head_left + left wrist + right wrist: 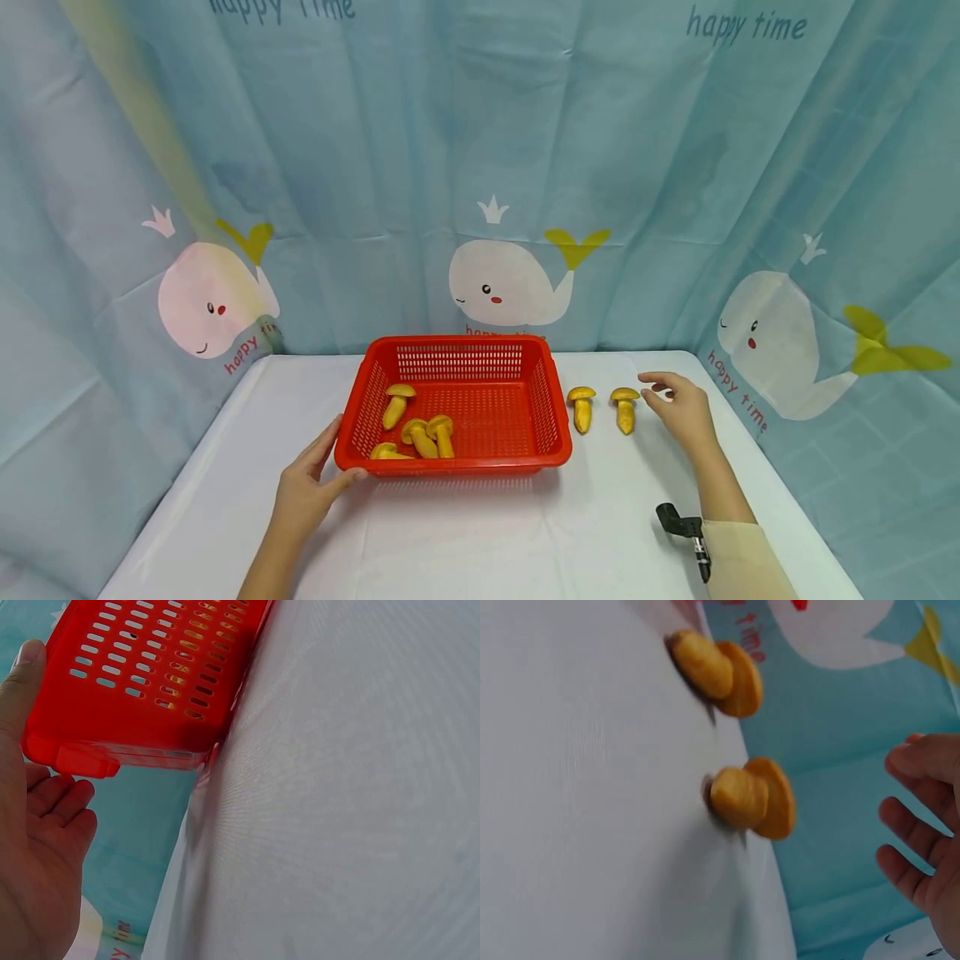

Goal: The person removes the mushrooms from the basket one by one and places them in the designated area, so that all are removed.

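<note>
A red plastic basket (450,463) stands on the white-covered table with several yellow toy mushrooms (398,407) inside, mostly at its left. My left hand (303,492) holds the basket's near left corner, thumb at the front rim and fingers along the left side. In the left wrist view the thumb (22,690) lies against the red wall. Right of the basket, two more mushrooms lie side by side, a nearer-to-basket mushroom (581,410) and an outer mushroom (625,410). My right hand (681,408) hovers just right of the outer one, fingers loosely bent, holding nothing.
Light blue curtains (645,167) printed with whales surround the table on three sides. The white tabletop (465,542) stretches in front of the basket. A black device (682,525) is strapped at my right wrist by the sleeve (746,558).
</note>
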Motion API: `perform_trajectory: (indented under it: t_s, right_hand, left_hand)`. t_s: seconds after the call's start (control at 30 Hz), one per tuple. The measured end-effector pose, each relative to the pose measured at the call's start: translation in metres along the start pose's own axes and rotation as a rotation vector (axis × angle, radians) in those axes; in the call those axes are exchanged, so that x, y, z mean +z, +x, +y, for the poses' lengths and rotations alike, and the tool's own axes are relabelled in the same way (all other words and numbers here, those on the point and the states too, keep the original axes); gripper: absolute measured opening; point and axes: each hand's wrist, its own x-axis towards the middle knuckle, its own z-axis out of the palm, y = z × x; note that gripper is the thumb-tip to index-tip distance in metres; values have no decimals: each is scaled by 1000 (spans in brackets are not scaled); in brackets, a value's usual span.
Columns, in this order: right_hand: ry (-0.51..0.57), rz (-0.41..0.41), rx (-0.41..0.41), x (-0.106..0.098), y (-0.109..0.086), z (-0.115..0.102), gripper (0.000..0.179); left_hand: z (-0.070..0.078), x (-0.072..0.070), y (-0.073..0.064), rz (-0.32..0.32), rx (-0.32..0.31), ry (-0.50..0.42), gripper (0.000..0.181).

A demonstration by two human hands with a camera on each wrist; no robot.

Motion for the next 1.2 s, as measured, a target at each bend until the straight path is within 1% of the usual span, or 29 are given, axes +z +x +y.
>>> perform_trajectory:
  t_s: [0.2,0.47,0.63,0.73,0.83,0.93,1.07,1.13,1.2]
  right_hand:
    - [33,23,-33,0,-8,-27,24]
    - [62,5,-50,0,-17,-54,23]
    - [74,15,-109,-2,-22,-72,24]
    - [67,10,-143,-1,-24,-82,24]
    - [56,-14,-171,4,-24,-89,23]
    - [61,-40,-203,11,-25,-95,22]
    - [108,-79,-222,18,-30,-105,22]
    - [139,-110,-227,20,-36,-114,22]
    - [163,-134,-252,21,-41,-125,23]
  left_hand:
    - [0,1,1,-3,1,-3,91]
    - [2,2,1,-9,2,-15,91]
    - [1,1,2,-9,-4,8,90]
    - [0,2,2,-8,-5,6,89]
    - [0,2,2,-5,-2,-17,90]
    - [0,2,1,3,1,-21,90]
    - [-1,1,0,6,8,-5,89]
    - [-1,1,0,5,19,-2,89]
    - [-1,1,1,6,30,2,89]
